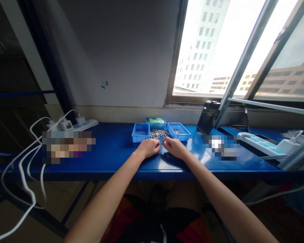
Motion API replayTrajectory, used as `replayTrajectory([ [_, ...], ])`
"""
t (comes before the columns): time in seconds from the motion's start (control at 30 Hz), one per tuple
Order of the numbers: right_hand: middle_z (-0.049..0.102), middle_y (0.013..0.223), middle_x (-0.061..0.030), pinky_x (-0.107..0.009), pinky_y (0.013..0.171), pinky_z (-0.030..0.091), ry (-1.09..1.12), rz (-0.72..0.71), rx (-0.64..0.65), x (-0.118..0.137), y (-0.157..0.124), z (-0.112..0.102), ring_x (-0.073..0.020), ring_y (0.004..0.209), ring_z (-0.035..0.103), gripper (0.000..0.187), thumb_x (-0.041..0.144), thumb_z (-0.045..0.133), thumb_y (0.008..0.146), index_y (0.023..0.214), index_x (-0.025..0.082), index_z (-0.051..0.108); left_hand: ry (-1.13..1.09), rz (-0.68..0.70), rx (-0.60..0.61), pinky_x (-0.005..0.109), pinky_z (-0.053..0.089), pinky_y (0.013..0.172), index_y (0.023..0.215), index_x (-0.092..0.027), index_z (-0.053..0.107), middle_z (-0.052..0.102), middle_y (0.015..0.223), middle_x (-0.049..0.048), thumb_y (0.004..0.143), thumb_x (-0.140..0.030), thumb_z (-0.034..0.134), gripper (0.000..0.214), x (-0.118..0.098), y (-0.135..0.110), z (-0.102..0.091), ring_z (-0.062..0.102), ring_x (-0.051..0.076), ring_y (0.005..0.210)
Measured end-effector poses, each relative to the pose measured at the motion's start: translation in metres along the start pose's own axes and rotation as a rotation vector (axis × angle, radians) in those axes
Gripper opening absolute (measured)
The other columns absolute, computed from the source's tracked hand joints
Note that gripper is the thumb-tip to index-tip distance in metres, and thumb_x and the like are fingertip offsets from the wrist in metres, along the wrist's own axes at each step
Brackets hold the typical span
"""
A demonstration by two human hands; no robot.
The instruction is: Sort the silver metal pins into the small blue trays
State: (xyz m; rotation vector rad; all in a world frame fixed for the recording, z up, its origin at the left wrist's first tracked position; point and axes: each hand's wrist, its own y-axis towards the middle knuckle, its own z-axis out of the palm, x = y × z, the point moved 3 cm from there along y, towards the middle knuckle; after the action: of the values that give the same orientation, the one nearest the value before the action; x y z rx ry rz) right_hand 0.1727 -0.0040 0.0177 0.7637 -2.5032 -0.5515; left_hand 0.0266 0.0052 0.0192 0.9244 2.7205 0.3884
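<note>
My left hand [149,148] rests low over the table with its fingers curled closed. Facing it, my right hand [173,146] pinches thumb and forefinger together, the two sets of fingertips almost meeting. Whatever lies in either grip is too small to make out. Just beyond the fingers is a pile of small, slim metal pieces [159,133]. Beside the pile on the left stands a blue bin [141,138] with a few such pieces. On its right, another blue bin [181,137] holds several. A third blue bin [148,123] behind contains green packets [155,120].
A blue table [111,148] runs along the wall under a window. A black bottle [208,118] stands back right, near a metal post. White power strips [87,125] with plugs and loose cables [22,168] occupy the left end; another strip [262,145] lies right. Two table areas are blurred out.
</note>
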Motion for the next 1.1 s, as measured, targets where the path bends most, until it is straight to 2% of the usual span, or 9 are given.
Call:
replayTrajectory([
  [0.53, 0.055, 0.057, 0.0013, -0.019, 0.051, 0.033, -0.001, 0.005, 0.025, -0.002, 0.001, 0.001, -0.009, 0.05, 0.047, 0.018, 0.032, 0.045, 0.082, 0.087, 0.019, 0.058, -0.009, -0.032, -0.005, 0.025, 0.043, 0.062, 0.077, -0.018, 0.058, 0.063, 0.08, 0.0055, 0.078, -0.031, 0.043, 0.02, -0.001, -0.001, -0.004, 0.059, 0.018, 0.072],
  [0.73, 0.058, 0.059, 0.0002, -0.019, 0.053, 0.034, -0.021, 0.03, 0.09, -0.005, 0.001, 0.005, -0.0102, 0.054, 0.051, 0.018, 0.031, 0.046, 0.082, 0.086, 0.019, 0.059, 0.011, -0.09, -0.037, 0.026, 0.043, 0.063, 0.082, -0.019, 0.056, 0.063, 0.081, 0.0052, 0.079, -0.031, 0.043, 0.018, 0.0, -0.001, -0.006, 0.06, 0.019, 0.074],
  [1.1, 0.058, 0.061, -0.0008, -0.019, 0.053, 0.031, -0.086, 0.031, 0.083, -0.005, 0.0, 0.005, -0.0106, 0.055, 0.051, 0.016, 0.025, 0.043, 0.083, 0.083, 0.019, 0.057, -0.059, 0.033, -0.072, 0.023, 0.044, 0.07, 0.092, -0.021, 0.056, 0.061, 0.086, 0.0022, 0.081, -0.031, 0.043, 0.02, -0.01, -0.003, -0.011, 0.058, 0.015, 0.078],
])
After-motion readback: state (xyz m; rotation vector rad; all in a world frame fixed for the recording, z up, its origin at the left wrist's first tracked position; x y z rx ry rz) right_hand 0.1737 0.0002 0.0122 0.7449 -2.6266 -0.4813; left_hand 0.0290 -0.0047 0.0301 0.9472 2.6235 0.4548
